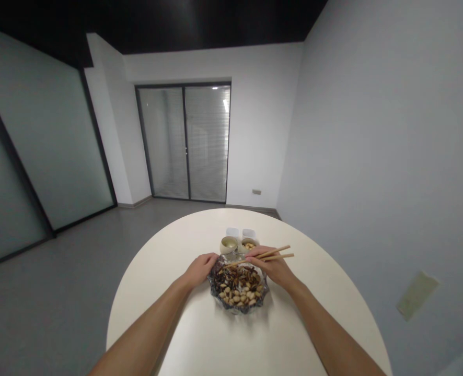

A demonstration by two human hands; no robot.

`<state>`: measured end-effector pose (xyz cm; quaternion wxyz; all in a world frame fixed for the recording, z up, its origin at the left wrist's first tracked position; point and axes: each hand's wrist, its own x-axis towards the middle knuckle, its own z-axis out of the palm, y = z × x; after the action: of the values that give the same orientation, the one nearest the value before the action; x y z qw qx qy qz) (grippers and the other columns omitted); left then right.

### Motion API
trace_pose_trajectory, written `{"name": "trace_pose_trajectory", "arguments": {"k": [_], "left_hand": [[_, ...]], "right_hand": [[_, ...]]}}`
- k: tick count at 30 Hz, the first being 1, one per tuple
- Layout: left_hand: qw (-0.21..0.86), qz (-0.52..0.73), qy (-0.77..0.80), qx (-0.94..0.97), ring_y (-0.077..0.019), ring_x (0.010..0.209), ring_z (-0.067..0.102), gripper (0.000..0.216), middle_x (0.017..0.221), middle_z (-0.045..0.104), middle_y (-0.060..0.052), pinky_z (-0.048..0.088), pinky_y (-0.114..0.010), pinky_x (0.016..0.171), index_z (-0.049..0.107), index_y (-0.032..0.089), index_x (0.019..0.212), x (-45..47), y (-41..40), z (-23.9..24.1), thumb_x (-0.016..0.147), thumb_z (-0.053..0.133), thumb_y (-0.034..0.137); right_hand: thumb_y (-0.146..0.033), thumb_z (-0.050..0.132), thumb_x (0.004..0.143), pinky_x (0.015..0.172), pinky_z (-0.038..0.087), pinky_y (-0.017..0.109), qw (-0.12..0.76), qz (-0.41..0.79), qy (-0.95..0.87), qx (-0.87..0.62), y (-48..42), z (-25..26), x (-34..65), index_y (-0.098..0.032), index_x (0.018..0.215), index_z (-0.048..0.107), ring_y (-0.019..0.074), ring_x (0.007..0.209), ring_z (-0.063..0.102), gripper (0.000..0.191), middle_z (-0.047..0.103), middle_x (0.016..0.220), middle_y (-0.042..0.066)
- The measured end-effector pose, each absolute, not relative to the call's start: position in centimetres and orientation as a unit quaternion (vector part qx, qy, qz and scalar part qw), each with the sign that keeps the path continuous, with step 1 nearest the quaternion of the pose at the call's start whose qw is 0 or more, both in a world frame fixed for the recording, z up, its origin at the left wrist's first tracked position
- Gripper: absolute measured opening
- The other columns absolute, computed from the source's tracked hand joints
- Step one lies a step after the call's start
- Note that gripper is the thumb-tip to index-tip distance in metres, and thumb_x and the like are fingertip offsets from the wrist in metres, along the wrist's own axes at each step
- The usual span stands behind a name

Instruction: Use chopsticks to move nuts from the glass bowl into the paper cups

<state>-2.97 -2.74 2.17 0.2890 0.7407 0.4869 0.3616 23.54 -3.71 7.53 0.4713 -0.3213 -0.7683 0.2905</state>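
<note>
A scalloped glass bowl [263, 296] of mixed nuts and dark seeds stands on the round white table [200, 334] in front of me. My left hand [200, 268] is curled against the bowl's left rim. My right hand [271, 266] is closed on a pair of wooden chopsticks [278, 253]; their tips reach down and left into the bowl's contents. Just behind the bowl stand two small cups: the left cup [229, 244] looks empty, the right cup [249, 244] holds a few pale nuts.
Two small white lids or containers [241, 232] lie behind the cups. The table's far edge curves near a grey wall on the right. Beyond it are grey floor, glass partitions at left and a blinded sliding door.
</note>
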Motion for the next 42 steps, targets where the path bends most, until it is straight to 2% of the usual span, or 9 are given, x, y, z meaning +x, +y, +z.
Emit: {"name": "trace_pose_trajectory", "arguments": {"k": [8, 13, 18, 21, 26, 33, 42], "left_hand": [[0.286, 0.363, 0.484, 0.743, -0.0224, 0.086, 0.063, 0.054, 0.093, 0.075, -0.006, 0.047, -0.031, 0.084, 0.072, 0.017, 0.088, -3.0, -2.7, 2.1, 0.094, 0.033, 0.055], [0.290, 0.364, 0.484, 0.741, -0.0228, 0.086, 0.063, 0.055, 0.092, 0.075, -0.006, 0.047, -0.031, 0.084, 0.072, 0.017, 0.087, -2.8, -2.8, 2.3, 0.093, 0.033, 0.056], [0.287, 0.368, 0.483, 0.741, -0.0237, 0.089, 0.064, 0.054, 0.094, 0.075, -0.006, 0.046, -0.031, 0.085, 0.072, 0.018, 0.087, -2.8, -2.9, 2.4, 0.093, 0.034, 0.056], [0.290, 0.366, 0.485, 0.739, -0.0237, 0.088, 0.064, 0.054, 0.092, 0.075, -0.006, 0.047, -0.031, 0.083, 0.072, 0.018, 0.086, -2.9, -2.9, 2.4, 0.093, 0.033, 0.056], [0.290, 0.368, 0.480, 0.741, -0.0233, 0.090, 0.064, 0.053, 0.094, 0.075, -0.006, 0.047, -0.031, 0.085, 0.072, 0.018, 0.088, -2.9, -2.9, 2.4, 0.094, 0.033, 0.054], [0.290, 0.363, 0.479, 0.744, -0.0229, 0.088, 0.064, 0.052, 0.095, 0.075, -0.005, 0.047, -0.030, 0.084, 0.072, 0.018, 0.091, -3.0, -2.9, 2.4, 0.095, 0.034, 0.053], [0.289, 0.364, 0.479, 0.745, -0.0227, 0.086, 0.063, 0.052, 0.091, 0.074, -0.005, 0.047, -0.030, 0.081, 0.072, 0.017, 0.087, -2.9, -2.8, 2.2, 0.095, 0.034, 0.053]], "right_hand": [[-0.041, 0.072, 0.083, 0.074, 0.055, 0.036, 0.441, 0.268, -0.805, -0.293, -4.1, 8.0, 23.5, -0.023, 0.084, 0.077, 0.0211, 0.078, 0.068, 0.019, 0.075, 0.083, 0.005], [-0.039, 0.067, 0.087, 0.074, 0.052, 0.035, 0.388, 0.186, -0.857, -0.283, -4.9, 8.6, 23.3, -0.024, 0.084, 0.076, 0.0202, 0.075, 0.065, 0.018, 0.073, 0.078, 0.004], [-0.038, 0.061, 0.091, 0.066, 0.047, 0.030, 0.344, 0.126, -0.880, -0.303, -5.7, 9.2, 23.1, -0.024, 0.087, 0.076, 0.0196, 0.073, 0.063, 0.021, 0.071, 0.078, 0.004], [-0.037, 0.057, 0.093, 0.064, 0.045, 0.028, 0.329, 0.125, -0.884, -0.307, -5.9, 9.3, 23.0, -0.023, 0.087, 0.075, 0.0184, 0.070, 0.062, 0.023, 0.070, 0.077, 0.003], [-0.039, 0.047, 0.097, 0.057, 0.042, 0.025, 0.322, 0.117, -0.881, -0.327, -5.9, 9.1, 22.9, -0.023, 0.075, 0.072, 0.0160, 0.060, 0.058, 0.037, 0.068, 0.066, 0.001], [-0.034, 0.042, 0.099, 0.063, 0.045, 0.026, 0.300, 0.119, -0.882, -0.345, -5.9, 9.0, 22.9, -0.025, 0.085, 0.074, 0.0176, 0.068, 0.065, 0.036, 0.073, 0.075, 0.000], [-0.038, 0.038, 0.101, 0.060, 0.042, 0.025, 0.283, 0.140, -0.874, -0.370, -6.3, 9.5, 23.0, -0.022, 0.086, 0.075, 0.0168, 0.064, 0.062, 0.043, 0.069, 0.067, 0.001]]}}
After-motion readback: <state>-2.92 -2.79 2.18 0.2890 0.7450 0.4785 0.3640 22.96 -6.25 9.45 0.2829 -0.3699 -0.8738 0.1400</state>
